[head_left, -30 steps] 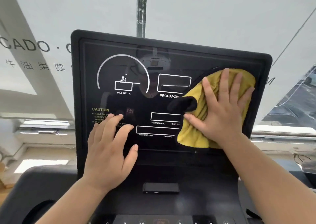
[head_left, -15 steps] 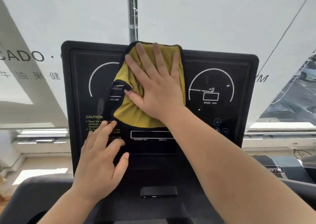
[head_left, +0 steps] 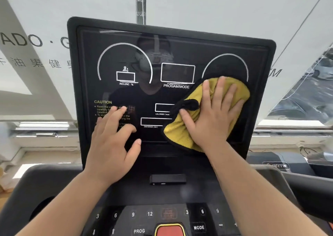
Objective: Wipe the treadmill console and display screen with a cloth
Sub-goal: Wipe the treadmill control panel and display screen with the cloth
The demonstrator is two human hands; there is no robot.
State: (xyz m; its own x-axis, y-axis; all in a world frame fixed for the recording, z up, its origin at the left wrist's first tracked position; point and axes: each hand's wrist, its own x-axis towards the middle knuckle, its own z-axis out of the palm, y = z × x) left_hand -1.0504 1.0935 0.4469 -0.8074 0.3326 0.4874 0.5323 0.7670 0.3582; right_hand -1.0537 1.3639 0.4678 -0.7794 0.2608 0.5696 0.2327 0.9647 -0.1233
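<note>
The black treadmill display screen [head_left: 169,95] stands upright in front of me, with white dials and boxes printed on it. A yellow cloth with a dark edge [head_left: 177,133] lies flat on the screen's lower right part. My right hand [head_left: 212,113] presses it there with fingers straight and spread. My left hand [head_left: 111,140] rests on the screen's lower left, fingers straight over the CAUTION text. Below the screen is the console panel [head_left: 149,216] with numbered keys, PROG and MODE.
A red stop button with a yellow rim [head_left: 170,231] sits at the bottom centre. A small black slot piece [head_left: 167,179] sits under the screen. Grey handrails [head_left: 27,190] curve at both sides. Behind is a frosted window with lettering and a metal pole [head_left: 140,1].
My right hand has swept the cloth from the screen's top centre down to its lower right. My left hand has stayed at the lower left.
</note>
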